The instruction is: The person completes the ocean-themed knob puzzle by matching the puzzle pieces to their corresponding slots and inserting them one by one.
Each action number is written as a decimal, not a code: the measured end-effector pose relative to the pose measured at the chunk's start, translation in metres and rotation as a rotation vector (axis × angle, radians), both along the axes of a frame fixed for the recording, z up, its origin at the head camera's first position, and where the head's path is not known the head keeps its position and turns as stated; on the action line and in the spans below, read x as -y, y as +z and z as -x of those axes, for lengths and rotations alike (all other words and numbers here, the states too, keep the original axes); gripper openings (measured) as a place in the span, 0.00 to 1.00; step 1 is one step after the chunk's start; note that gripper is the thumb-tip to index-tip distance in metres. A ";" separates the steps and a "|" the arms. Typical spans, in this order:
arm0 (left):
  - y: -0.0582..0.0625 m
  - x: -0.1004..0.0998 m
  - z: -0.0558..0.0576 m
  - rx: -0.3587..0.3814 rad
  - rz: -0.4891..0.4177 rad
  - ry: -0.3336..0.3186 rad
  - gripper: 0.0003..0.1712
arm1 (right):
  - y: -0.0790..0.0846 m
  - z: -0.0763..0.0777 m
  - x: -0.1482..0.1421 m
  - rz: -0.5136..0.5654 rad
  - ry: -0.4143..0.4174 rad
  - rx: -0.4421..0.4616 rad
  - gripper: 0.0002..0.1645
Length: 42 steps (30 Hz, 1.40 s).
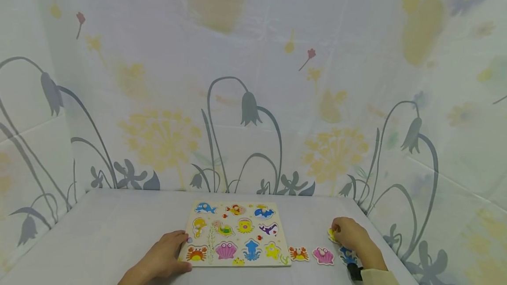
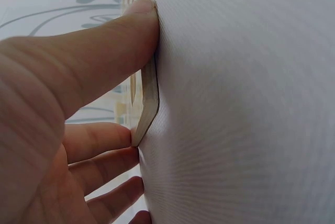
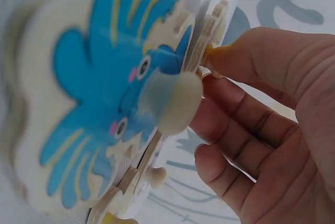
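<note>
My left hand (image 1: 166,254) holds the lower left corner of a puzzle board (image 1: 256,223), its thumb on the front edge and fingers along the left side. The board's edge (image 2: 151,85) shows close up in the left wrist view. A yellow puzzle piece (image 1: 332,235) is pinched between thumb and fingers of my right hand (image 1: 351,234); most of it is hidden. Under the right wrist lies a blue squid puzzle piece (image 1: 348,255), whose pale knob (image 3: 180,103) stands out large in the right wrist view.
Right of the board lie a crab piece (image 1: 299,253) and a pink shell piece (image 1: 323,256), both on the white tabletop (image 1: 119,219). The board's front row has crab, shell, squid and star pictures. A printed cloth (image 1: 253,144) hangs behind.
</note>
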State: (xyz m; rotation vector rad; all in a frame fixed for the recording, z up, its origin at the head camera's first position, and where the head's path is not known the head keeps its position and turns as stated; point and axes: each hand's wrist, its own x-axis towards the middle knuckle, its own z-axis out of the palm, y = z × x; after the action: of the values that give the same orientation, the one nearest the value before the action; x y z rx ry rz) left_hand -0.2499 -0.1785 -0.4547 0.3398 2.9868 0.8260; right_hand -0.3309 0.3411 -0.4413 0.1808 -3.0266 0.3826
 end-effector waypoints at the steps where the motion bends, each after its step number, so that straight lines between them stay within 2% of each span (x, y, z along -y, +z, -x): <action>1: 0.000 0.000 0.000 -0.003 0.000 -0.001 0.46 | 0.000 0.000 0.001 0.002 0.005 -0.006 0.04; 16: 0.000 0.000 -0.001 -0.015 -0.009 -0.008 0.46 | 0.005 0.000 0.026 0.024 0.103 -0.082 0.06; 29: 0.002 -0.001 -0.002 0.010 -0.005 -0.002 0.45 | 0.007 -0.005 0.057 0.053 0.186 -0.065 0.07; 42: 0.000 0.001 0.000 -0.007 -0.004 -0.012 0.46 | 0.010 -0.005 0.083 0.043 0.276 -0.071 0.04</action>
State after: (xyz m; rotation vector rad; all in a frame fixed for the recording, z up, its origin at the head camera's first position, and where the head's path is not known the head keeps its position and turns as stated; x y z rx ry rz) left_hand -0.2499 -0.1791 -0.4543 0.3606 2.9865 0.8321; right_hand -0.3260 0.2584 -0.4314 0.5997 -2.9243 0.4500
